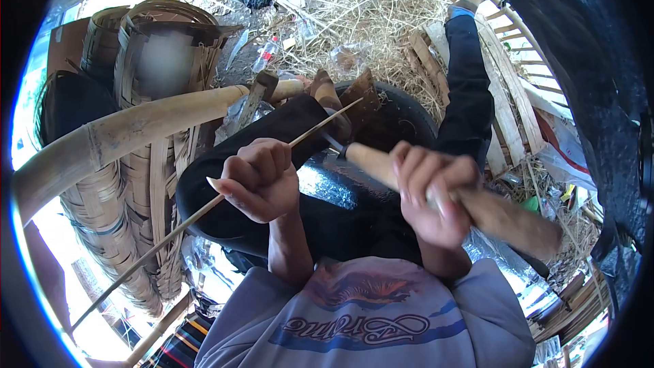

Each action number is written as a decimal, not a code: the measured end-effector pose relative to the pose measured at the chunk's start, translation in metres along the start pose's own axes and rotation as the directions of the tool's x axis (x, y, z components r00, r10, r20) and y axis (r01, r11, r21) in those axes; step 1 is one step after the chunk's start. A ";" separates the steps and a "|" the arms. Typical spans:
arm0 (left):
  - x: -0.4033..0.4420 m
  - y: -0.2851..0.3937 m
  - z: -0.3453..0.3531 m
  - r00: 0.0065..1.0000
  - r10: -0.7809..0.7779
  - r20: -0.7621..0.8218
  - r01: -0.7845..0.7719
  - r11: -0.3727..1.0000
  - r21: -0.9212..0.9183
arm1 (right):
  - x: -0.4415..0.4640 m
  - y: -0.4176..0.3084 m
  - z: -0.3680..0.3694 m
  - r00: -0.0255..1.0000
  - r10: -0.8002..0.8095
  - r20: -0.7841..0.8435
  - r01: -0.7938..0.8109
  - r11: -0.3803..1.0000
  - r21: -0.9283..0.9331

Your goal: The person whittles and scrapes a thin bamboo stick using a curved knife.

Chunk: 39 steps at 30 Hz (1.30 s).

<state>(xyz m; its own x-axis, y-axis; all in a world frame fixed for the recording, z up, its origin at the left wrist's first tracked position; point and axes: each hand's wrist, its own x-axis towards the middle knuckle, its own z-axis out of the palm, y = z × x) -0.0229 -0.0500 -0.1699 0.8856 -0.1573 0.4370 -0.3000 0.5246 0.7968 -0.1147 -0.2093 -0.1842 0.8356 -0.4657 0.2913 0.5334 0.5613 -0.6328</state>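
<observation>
My left hand [261, 180] is closed round a long thin bamboo strip [163, 238], which slants from the lower left up to the centre. In my right hand [436, 194] is the wooden handle [371, 162] of a tool, its fingers wrapped round it. The thick rear part of the handle is blurred at the right. A narrow metal part [332, 142] shows at the handle's front end, close beside the strip's upper part. My legs in dark trousers lie beneath both hands.
A thick bamboo pole [157, 119] crosses the left side, near tall woven baskets [109, 221]. A dark round tub [409, 112] stands past my knees. Shavings [368, 10], a plastic bottle [266, 54] and wooden boards [501, 88] lie around.
</observation>
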 end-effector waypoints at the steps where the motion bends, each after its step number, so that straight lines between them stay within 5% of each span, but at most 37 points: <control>1: -0.001 -0.001 0.001 1.000 0.004 -0.004 -0.004 1.000 -0.002 | 0.000 -0.018 0.009 0.999 -0.014 0.036 0.012 0.999 0.048; 4: -0.003 -0.002 0.003 1.000 0.011 0.002 -0.011 1.000 0.016 | 0.001 -0.027 0.023 0.994 -0.041 0.097 0.041 0.999 0.003; 7: -0.004 0.000 0.002 0.999 0.024 -0.028 -0.022 0.998 0.059 | 0.001 0.010 0.010 0.994 -0.058 0.087 0.080 0.959 -0.272; 11: -0.005 -0.001 0.000 0.999 0.009 -0.036 -0.007 0.999 0.042 | -0.004 -0.023 0.022 0.986 -0.122 0.111 0.117 0.992 0.055; 19: -0.004 0.002 -0.002 0.995 -0.008 -0.095 0.009 1.000 0.010 | -0.001 0.002 0.015 0.985 -0.158 0.074 0.165 0.980 -0.111; 21: -0.006 0.003 -0.003 0.994 -0.020 -0.104 0.021 1.000 0.006 | -0.002 -0.011 0.028 0.980 -0.187 0.061 0.184 0.981 0.057; 25: -0.005 0.001 0.000 0.994 -0.021 -0.108 0.030 0.996 0.086 | -0.012 0.036 -0.001 0.991 -0.059 0.119 0.090 0.956 -0.280; 31: -0.002 -0.001 0.004 0.995 -0.008 -0.098 0.009 1.000 0.008 | 0.000 -0.017 0.023 0.986 -0.099 0.134 0.103 0.994 -0.026; 37: -0.003 0.001 0.003 0.993 0.003 -0.121 0.009 0.995 0.104 | -0.008 0.069 -0.026 0.999 -0.037 -0.008 0.034 0.964 -0.263; 39: 0.003 -0.003 0.001 0.993 0.021 -0.118 -0.012 0.997 0.071 | -0.008 0.055 -0.019 0.992 -0.118 -0.035 0.113 0.987 -0.110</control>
<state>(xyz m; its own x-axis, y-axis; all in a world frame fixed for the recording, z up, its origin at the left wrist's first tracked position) -0.0203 -0.0530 -0.1704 0.9149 -0.0465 0.4010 -0.3353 0.4655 0.8191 -0.0950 -0.1875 -0.2346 0.7619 -0.5520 0.3388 0.6069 0.4259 -0.6710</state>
